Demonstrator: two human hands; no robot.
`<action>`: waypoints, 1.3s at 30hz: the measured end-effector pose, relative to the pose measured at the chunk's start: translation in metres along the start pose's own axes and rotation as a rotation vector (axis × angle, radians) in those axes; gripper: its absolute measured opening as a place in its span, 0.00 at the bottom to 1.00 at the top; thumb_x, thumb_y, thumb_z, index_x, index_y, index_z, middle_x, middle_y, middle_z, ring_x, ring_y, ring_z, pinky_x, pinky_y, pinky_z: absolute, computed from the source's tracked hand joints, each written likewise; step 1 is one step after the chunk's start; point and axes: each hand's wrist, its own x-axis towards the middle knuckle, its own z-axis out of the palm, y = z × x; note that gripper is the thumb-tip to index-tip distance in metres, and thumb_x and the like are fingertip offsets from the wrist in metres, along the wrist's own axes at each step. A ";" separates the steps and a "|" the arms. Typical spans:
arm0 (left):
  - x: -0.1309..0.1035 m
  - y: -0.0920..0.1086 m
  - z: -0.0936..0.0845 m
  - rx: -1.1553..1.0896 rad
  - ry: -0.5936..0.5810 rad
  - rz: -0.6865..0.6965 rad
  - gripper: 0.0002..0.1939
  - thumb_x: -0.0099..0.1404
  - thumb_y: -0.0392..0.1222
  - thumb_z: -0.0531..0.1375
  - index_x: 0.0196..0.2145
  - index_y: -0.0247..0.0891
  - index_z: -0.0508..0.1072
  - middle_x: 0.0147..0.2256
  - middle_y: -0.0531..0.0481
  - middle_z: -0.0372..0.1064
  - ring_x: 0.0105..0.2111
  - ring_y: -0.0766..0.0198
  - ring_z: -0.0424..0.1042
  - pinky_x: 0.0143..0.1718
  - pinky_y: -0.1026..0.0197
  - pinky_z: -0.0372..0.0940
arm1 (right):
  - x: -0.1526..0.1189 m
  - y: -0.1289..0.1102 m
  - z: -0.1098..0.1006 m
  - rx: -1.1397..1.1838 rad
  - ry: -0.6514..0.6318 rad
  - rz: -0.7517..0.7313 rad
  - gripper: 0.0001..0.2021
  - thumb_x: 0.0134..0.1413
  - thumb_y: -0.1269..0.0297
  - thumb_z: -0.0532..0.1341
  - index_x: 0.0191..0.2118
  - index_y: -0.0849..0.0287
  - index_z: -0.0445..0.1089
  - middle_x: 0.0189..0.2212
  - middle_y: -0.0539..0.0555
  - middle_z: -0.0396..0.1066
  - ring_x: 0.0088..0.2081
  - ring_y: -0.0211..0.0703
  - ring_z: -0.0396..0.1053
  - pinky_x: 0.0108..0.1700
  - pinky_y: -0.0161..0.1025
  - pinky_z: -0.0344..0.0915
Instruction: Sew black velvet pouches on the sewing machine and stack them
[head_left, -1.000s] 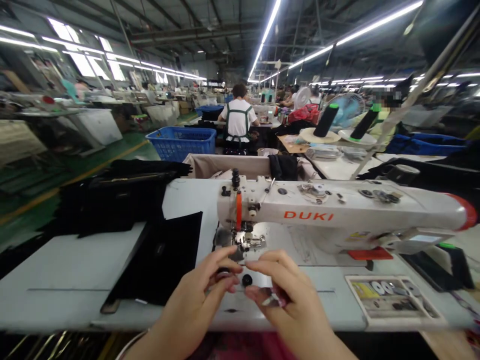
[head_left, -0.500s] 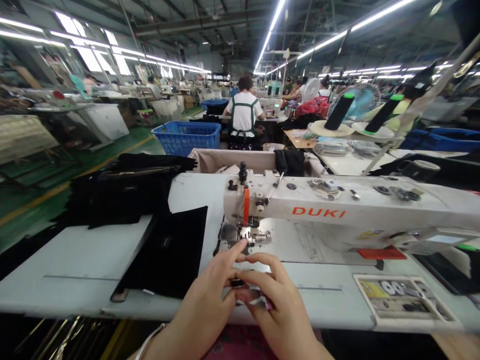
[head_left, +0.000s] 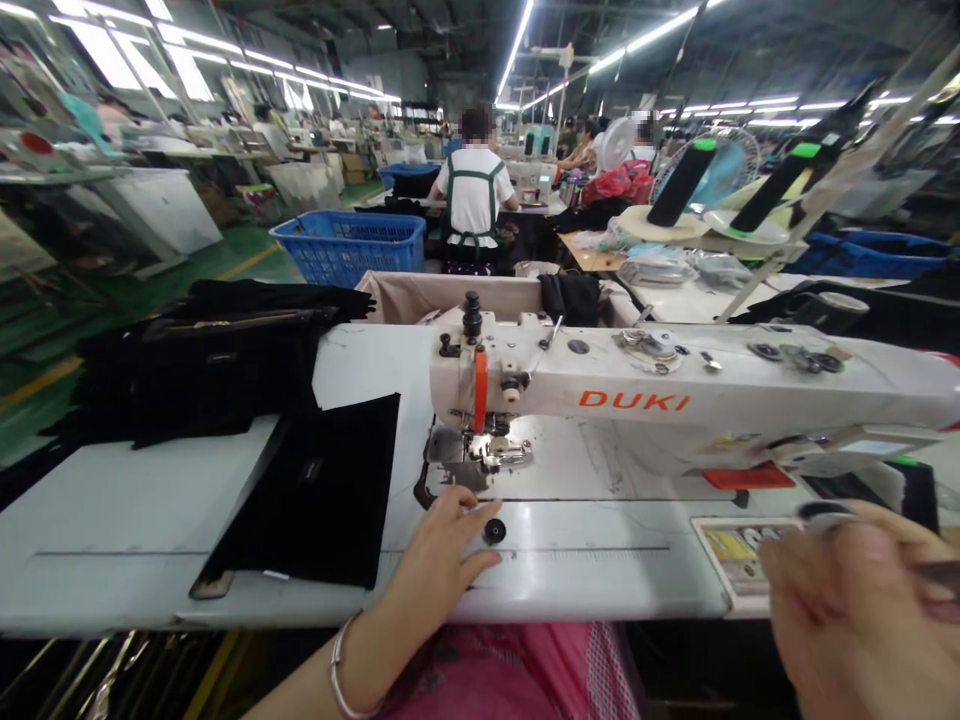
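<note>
The left hand [head_left: 442, 552] is reaching over the worktop [head_left: 592, 580], thumb and fingers spread beside a black bobbin [head_left: 494, 531], which is lying on the near side of the sewing machine [head_left: 555, 385]; at near right, the blurred right hand [head_left: 862, 600] is pinching a small round piece [head_left: 825, 511], partly hiding the parts tray [head_left: 739, 597].

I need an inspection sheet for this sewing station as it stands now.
Surface: white table, marked with a ruler scale.
Work items: sewing machine; small black disc on the table.
Clutter: black fabric left of the machine; parts tray at right, partly hidden.
Hands: left hand open beside the disc, contact unclear; right hand raised, blurred, holding a dark round piece.
Cables: nothing seen on the table.
Surroundings: blue basket; person in a white shirt beyond.
</note>
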 end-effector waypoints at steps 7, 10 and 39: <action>-0.001 0.020 -0.001 -0.243 0.011 -0.089 0.14 0.62 0.36 0.63 0.46 0.41 0.77 0.42 0.46 0.72 0.40 0.58 0.73 0.47 0.54 0.68 | -0.052 0.054 0.086 -0.461 -0.740 -0.805 0.12 0.63 0.71 0.56 0.50 0.57 0.71 0.25 0.50 0.69 0.27 0.41 0.66 0.30 0.39 0.60; -0.007 0.032 -0.008 -0.684 -0.041 -0.284 0.18 0.60 0.37 0.65 0.49 0.37 0.75 0.39 0.46 0.76 0.38 0.57 0.76 0.45 0.56 0.70 | -0.055 0.061 0.102 -0.436 -0.722 -0.929 0.16 0.64 0.74 0.54 0.54 0.58 0.69 0.23 0.49 0.66 0.26 0.40 0.62 0.29 0.38 0.56; -0.023 0.049 -0.040 -0.999 0.111 -0.474 0.16 0.60 0.43 0.69 0.43 0.34 0.74 0.32 0.48 0.77 0.32 0.62 0.77 0.39 0.61 0.73 | -0.043 0.031 0.085 -0.348 -0.944 -0.169 0.10 0.67 0.56 0.54 0.36 0.55 0.64 0.29 0.48 0.67 0.31 0.42 0.66 0.34 0.37 0.58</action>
